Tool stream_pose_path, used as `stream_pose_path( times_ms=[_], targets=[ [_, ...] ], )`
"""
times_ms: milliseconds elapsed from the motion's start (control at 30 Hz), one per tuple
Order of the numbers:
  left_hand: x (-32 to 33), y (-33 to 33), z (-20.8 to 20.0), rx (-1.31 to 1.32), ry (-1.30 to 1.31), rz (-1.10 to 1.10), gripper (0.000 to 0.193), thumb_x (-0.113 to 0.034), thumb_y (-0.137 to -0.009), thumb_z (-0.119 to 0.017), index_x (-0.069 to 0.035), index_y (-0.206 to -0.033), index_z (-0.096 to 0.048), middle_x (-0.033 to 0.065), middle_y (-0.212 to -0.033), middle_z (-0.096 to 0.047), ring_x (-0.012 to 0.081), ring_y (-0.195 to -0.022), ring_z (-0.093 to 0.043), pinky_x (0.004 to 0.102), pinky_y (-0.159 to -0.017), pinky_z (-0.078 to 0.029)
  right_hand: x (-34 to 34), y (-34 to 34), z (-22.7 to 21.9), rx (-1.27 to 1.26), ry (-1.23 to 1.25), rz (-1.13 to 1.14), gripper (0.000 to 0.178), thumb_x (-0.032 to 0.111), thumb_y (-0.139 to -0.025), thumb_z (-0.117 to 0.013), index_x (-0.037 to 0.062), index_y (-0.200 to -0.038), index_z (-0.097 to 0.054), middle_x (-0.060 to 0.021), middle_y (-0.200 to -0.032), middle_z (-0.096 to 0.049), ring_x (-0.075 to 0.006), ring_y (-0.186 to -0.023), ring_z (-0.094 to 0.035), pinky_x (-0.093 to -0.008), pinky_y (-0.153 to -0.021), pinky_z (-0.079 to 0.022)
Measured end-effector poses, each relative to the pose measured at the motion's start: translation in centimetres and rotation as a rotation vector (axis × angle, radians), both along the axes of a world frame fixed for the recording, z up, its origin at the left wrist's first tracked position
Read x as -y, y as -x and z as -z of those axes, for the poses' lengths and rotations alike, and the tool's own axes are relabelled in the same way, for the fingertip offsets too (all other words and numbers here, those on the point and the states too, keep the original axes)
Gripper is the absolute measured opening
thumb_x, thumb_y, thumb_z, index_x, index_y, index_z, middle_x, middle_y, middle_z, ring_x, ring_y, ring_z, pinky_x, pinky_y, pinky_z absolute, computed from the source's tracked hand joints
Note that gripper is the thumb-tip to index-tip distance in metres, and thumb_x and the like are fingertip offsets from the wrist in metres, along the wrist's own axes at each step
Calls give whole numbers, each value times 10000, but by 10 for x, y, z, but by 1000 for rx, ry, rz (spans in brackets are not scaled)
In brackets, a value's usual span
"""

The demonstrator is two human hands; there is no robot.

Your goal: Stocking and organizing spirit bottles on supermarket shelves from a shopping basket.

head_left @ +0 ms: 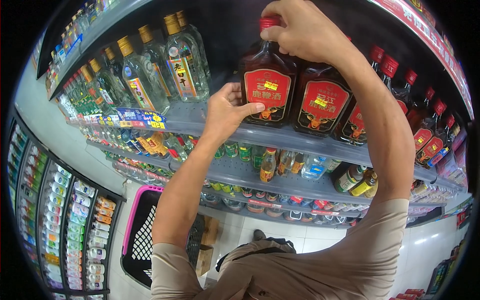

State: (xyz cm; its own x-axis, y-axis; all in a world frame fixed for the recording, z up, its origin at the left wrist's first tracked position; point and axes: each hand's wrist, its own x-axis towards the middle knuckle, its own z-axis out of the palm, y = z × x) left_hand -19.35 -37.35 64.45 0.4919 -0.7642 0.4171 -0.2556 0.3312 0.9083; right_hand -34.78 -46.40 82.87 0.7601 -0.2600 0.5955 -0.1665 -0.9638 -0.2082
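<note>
A dark, flat-sided liquor bottle (266, 82) with a red label and a yellow price sticker stands on the upper shelf. My right hand (295, 27) grips it from above, thumb and fingers closed around its red cap. Against its lower left side rests my left hand (231, 107), the thumb laid across the front of the label and the fingers round the side edge. A second bottle of the same kind (321, 102) stands just to the right, its neck hidden behind my right hand. More such bottles continue behind my right forearm.
Clear bottles with gold caps (186, 62) stand on the left of the shelf (210, 120). Lower shelves hold small bottles (268, 165). On the floor at lower left is a black basket with a pink rim (131, 212), beside cardboard boxes (204, 259). Another rack (65, 210) lines the left.
</note>
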Motion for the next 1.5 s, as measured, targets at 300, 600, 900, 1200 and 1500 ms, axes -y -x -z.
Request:
stream_pose_path(
  times_ms=[300,600,900,1200,1500],
  targets=[
    [1,-1,1,-16,12,41,565,-56,-724,-840,77,-1179,-534,133,-1044,-667,157,-942,-653,280,-838,-545,-3,2,-2,-33,14,4,202,113,-808,-696,-69,-891,-669,-295,-842,-649,-415,-887,-661,-444,-744,-506],
    [2,-3,5,-21,23,94,561,-70,-746,-827,81,-1201,-536,131,-1057,-667,166,-962,-651,288,-873,-531,-4,0,-4,-36,1,20,209,118,-809,-697,-65,-906,-670,-289,-849,-654,-409,-890,-662,-433,-755,-507],
    [1,-3,3,-10,3,85,560,-78,-748,-827,82,-1202,-541,133,-1071,-669,167,-972,-649,294,-879,-527,-2,0,-5,-54,-38,33,205,120,-806,-699,-69,-882,-670,-283,-856,-660,-413,-901,-660,-439,-771,-505],
    [2,-4,5,-19,20,101,587,-78,-749,-824,91,-1230,-533,155,-1103,-668,176,-999,-645,303,-900,-518,11,-9,15,10,-34,31,382,138,-847,-655,-84,-1155,-611,-164,-742,-663,-191,-594,-663,-309,-562,-543],
    [-1,-1,4,-44,8,99,614,-82,-747,-827,99,-1247,-518,172,-1112,-665,191,-1015,-644,310,-900,-522,11,-8,16,-18,-1,53,372,140,-848,-663,-60,-1157,-608,-156,-739,-670,-194,-578,-654,-331,-553,-515]
  ],
)
